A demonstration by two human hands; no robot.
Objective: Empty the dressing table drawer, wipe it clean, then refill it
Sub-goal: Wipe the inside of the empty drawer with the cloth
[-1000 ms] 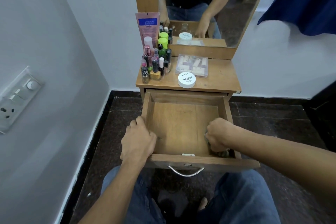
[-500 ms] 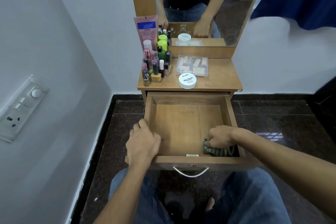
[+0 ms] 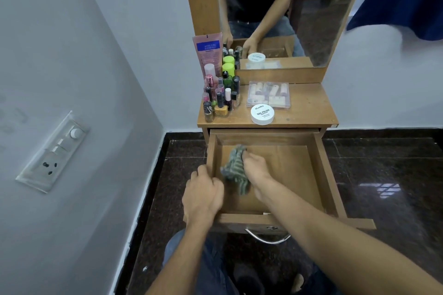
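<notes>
Drawer point(image 3: 287, 175) is pulled out and empty under the desk point(image 3: 308, 112). Our right hand point(image 3: 256, 170) grips the cloth point(image 3: 236, 171), which we've swept from the front right corner to the left wall, so wiping's about halfway. Our left hand point(image 3: 203, 193) clamps the left rim. Right side's bare for sweeping; bottles point(image 3: 220, 96) wait at the desk's left edge.

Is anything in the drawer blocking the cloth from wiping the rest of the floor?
Nothing visible. The right hand grips the cloth near the left wall of the drawer; the rest of the floor shows bare wood. The left hand grips that wall's rim, beside the cloth.
</notes>
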